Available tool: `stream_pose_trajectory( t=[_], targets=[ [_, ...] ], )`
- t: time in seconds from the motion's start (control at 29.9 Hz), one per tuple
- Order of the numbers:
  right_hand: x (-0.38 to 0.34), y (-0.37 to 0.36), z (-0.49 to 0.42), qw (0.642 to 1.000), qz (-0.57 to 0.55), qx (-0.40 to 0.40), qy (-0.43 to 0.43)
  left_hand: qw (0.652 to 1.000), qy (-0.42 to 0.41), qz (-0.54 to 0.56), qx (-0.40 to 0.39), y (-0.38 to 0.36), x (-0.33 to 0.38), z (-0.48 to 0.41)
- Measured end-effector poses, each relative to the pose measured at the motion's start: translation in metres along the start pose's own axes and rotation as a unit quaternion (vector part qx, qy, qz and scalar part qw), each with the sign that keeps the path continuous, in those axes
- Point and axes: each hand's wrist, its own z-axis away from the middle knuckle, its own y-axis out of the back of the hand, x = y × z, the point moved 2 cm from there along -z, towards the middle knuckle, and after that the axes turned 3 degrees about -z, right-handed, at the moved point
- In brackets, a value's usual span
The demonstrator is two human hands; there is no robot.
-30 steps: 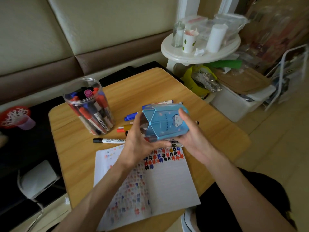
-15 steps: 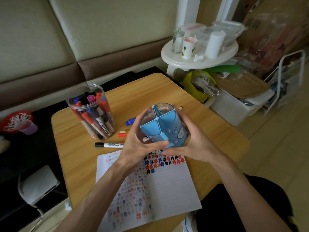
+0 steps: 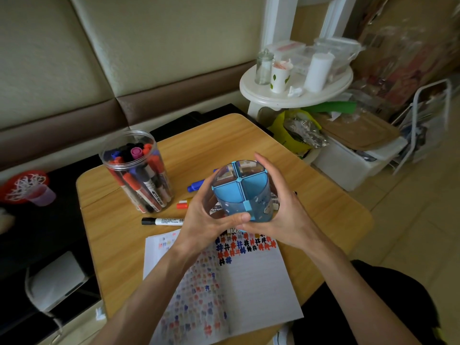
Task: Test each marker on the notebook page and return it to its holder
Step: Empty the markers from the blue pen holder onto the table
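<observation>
We held the blue holder [image 3: 245, 195] upright, mouth up, left hand [image 3: 206, 220] and right hand [image 3: 283, 215] curled round opposite sides, loose markers [image 3: 164, 221] lying below.

One blue holder [image 3: 251, 207], four compartments. One clear jar [image 3: 117, 158], its markers [image 3: 136, 152] packed too tight to count. Loose on the surface [image 3: 224, 143]: three in plain sight, namely black-capped marker [image 3: 163, 221], blue marker [image 3: 196, 187] and red-capped marker [image 3: 182, 205]. More sit behind the holder, number unclear. One notebook [image 3: 249, 282], open.
</observation>
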Motion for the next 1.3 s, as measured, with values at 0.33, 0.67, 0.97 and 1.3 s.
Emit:
stream_pose_trajectory(
  t=[0.33, 0.67, 0.97, 1.3],
  targets=[
    [0.004, -0.005, 0.000, 1.000, 0.027, 0.010, -0.012, 1.000, -0.002, -0.013, 0.006, 0.000, 0.006, 0.002],
    [0.009, 0.000, -0.007, 0.998, 0.019, 0.057, 0.009, 0.999, 0.006, -0.027, -0.026, 0.005, -0.003, -0.002],
    [0.022, -0.001, -0.103, 0.993, 0.012, 0.115, 0.013, 0.989, 0.006, -0.121, 0.086, 0.028, -0.010, -0.009],
    [0.030, -0.067, -0.170, 0.997, -0.003, 0.073, 0.027, 0.975, 0.038, -0.159, 0.152, 0.050, -0.028, -0.014]
  ],
)
